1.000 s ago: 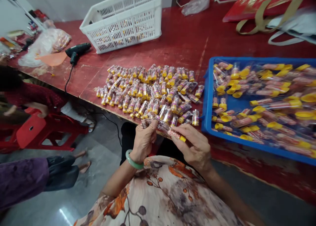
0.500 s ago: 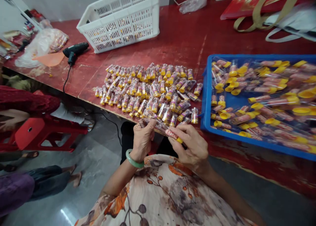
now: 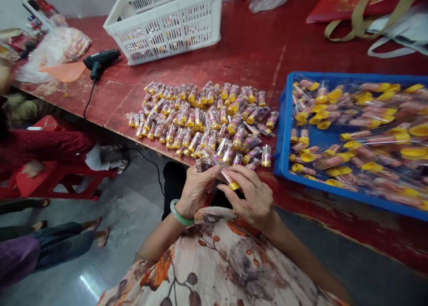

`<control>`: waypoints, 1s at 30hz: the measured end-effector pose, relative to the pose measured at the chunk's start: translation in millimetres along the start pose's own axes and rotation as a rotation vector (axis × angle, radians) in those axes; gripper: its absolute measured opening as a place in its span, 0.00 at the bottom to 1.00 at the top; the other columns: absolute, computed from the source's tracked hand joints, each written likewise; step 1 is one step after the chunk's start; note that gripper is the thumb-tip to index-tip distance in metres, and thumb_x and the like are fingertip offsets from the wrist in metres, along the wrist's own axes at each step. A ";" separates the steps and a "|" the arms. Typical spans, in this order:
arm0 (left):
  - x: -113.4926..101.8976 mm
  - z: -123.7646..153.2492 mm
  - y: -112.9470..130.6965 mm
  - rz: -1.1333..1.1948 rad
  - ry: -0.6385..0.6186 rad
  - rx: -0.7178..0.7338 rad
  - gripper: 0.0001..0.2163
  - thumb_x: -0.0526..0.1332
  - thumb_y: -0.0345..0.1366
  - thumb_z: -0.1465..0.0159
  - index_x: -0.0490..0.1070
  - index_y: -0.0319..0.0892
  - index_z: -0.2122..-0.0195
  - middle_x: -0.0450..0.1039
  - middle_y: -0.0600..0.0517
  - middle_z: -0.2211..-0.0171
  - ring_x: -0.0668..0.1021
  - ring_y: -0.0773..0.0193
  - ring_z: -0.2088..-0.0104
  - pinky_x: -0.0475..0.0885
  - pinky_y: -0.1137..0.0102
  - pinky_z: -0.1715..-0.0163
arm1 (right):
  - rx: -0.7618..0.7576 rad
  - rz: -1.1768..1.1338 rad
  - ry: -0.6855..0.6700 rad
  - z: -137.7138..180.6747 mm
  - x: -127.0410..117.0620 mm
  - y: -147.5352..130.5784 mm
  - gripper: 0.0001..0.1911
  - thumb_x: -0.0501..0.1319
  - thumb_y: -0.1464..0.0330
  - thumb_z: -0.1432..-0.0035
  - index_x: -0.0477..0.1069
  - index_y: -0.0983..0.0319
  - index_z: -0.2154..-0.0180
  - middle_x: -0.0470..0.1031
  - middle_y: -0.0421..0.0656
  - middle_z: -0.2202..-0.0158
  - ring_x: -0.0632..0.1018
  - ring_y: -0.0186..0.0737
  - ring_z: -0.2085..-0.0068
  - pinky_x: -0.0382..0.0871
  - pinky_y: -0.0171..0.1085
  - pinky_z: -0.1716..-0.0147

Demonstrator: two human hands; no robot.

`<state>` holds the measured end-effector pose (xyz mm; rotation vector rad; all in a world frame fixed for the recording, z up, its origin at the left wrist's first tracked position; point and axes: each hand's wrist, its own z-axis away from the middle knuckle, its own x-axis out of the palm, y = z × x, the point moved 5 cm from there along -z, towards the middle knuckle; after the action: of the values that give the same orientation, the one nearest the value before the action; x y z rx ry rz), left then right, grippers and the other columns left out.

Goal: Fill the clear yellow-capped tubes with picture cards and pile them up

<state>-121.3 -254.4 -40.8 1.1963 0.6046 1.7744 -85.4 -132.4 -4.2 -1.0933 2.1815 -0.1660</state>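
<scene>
My right hand (image 3: pixel 256 194) pinches a small clear tube with a yellow end (image 3: pixel 230 181), between thumb and fingers. The tube is tilted, its yellow end towards me. My left hand (image 3: pixel 197 188), with a green bangle at the wrist, is closed on some crinkled clear plastic sleeves (image 3: pixel 204 164) with printing. The tube's upper end meets the plastic by my left thumb; the fingers hide whether it is inside a sleeve. Just beyond my hands, many wrapped tubes (image 3: pixel 200 118) stand and lie in a dense group on the red table (image 3: pixel 254 51).
To the right, a blue tray (image 3: pixel 284 132) holds many tubes with yellow ends. A white slatted basket (image 3: pixel 174 27) stands at the back. A black heat gun (image 3: pixel 102 58) with a trailing cord lies left. A seated person's red sleeve (image 3: pixel 50 143) shows at far left.
The tube in my right hand has come closer to my left hand and now tilts more steeply. The view has shifted slightly. At far left, the other person's hand has moved.
</scene>
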 end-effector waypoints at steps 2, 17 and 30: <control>2.8 2.0 -0.3 0.008 -0.021 -0.042 0.17 0.74 0.39 0.53 0.66 0.38 0.75 0.59 0.60 0.83 0.57 0.78 0.85 0.50 0.77 0.87 | 0.042 -0.072 0.005 -3.2 2.7 7.4 0.21 0.66 0.70 0.44 0.64 0.61 0.49 0.74 0.48 0.57 0.78 0.43 0.55 0.77 0.39 0.60; 5.9 6.4 -5.6 -0.103 -0.232 -0.185 0.18 0.75 0.41 0.55 0.69 0.37 0.75 0.56 0.61 0.84 0.53 0.80 0.86 0.44 0.75 0.87 | 0.296 -0.411 0.090 -11.7 -15.2 17.4 0.09 0.60 0.78 0.48 0.71 0.61 0.65 0.75 0.45 0.65 0.77 0.40 0.64 0.73 0.37 0.69; 15.8 13.7 -2.2 -0.092 -0.201 -0.173 0.19 0.77 0.41 0.59 0.70 0.36 0.77 0.58 0.60 0.85 0.54 0.80 0.85 0.44 0.76 0.87 | 0.243 -0.255 0.216 -11.4 -24.0 5.1 0.09 0.60 0.78 0.47 0.74 0.59 0.66 0.79 0.43 0.66 0.80 0.38 0.67 0.77 0.37 0.67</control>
<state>-110.3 -240.7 -29.4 1.1889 0.3749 1.5725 -86.0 -113.3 14.8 -1.2552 2.1283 -0.6726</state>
